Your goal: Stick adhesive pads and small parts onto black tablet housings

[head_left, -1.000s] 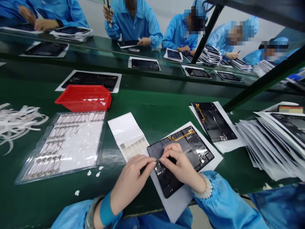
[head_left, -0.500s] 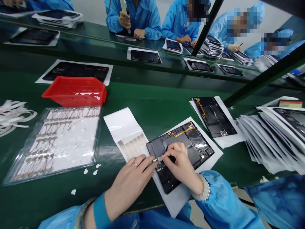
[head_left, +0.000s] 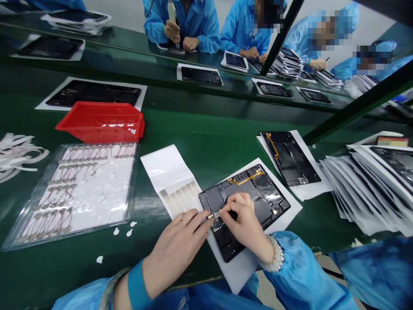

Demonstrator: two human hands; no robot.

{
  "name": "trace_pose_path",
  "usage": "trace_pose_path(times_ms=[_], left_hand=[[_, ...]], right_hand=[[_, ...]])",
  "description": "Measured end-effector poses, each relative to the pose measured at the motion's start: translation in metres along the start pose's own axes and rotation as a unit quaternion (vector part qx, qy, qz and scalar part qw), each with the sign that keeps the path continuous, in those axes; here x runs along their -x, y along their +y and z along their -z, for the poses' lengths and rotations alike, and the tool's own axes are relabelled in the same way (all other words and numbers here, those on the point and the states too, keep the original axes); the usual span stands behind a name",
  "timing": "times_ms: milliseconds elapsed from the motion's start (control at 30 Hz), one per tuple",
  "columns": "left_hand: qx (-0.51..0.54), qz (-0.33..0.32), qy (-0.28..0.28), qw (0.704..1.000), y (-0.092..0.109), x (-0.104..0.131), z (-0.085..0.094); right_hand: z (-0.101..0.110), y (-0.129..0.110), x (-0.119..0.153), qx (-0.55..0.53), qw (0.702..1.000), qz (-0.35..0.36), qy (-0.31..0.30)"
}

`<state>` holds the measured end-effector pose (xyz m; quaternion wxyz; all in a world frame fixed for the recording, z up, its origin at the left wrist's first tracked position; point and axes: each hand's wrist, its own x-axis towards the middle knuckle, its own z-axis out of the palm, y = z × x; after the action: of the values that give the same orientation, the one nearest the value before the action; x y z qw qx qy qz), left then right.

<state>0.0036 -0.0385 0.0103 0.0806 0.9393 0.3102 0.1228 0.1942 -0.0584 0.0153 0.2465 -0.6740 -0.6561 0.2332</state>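
A black device shell (head_left: 267, 202) with an orange flex strip lies tilted on white paper (head_left: 240, 271). My right hand (head_left: 241, 217) pinches at a small silvery piece (head_left: 217, 214) near the shell's left side; its thumb and forefinger are pressed together. My left hand (head_left: 182, 241) is spread, its fingertips resting at the shell's left edge beside that piece, and nothing shows in its grasp. Just left of the shell, partly under its paper's edge, lies a white sheet (head_left: 166, 165) with rows of greyish stickers (head_left: 180, 198).
A clear tray (head_left: 97, 185) of wired round parts and a red bin (head_left: 100, 120) stand at left. A second shell (head_left: 292, 157) and a paper stack (head_left: 358, 193) lie right. Shells on papers (head_left: 200, 75) line the far belt, with several people behind.
The shells on the far belt have shifted slightly right, while the one behind the red bin has moved left. Across the belt, a person's raised hand has shifted. My hands hold nearly the same pose.
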Motion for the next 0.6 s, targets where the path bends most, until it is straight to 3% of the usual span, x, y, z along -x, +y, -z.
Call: trace_pose_path(times_ms=[267,400,600], left_hand=[[-0.043,-0.041,0.028,0.998,-0.0008,0.005,-0.0051],[-0.067,-0.102,0.011,0.992,-0.0014,0.0054,-0.0069],[-0.114,-0.124,-0.002,0.986,0.0049,0.0017,-0.0034]], right_hand=[[-0.0001,0.0002,0.0,0.005,1.0,0.005,0.0],[0.0001,-0.0007,-0.0001,0.01,1.0,0.006,0.0],[0.0035,-0.0012,0.0001,0.04,0.999,0.029,-0.008]])
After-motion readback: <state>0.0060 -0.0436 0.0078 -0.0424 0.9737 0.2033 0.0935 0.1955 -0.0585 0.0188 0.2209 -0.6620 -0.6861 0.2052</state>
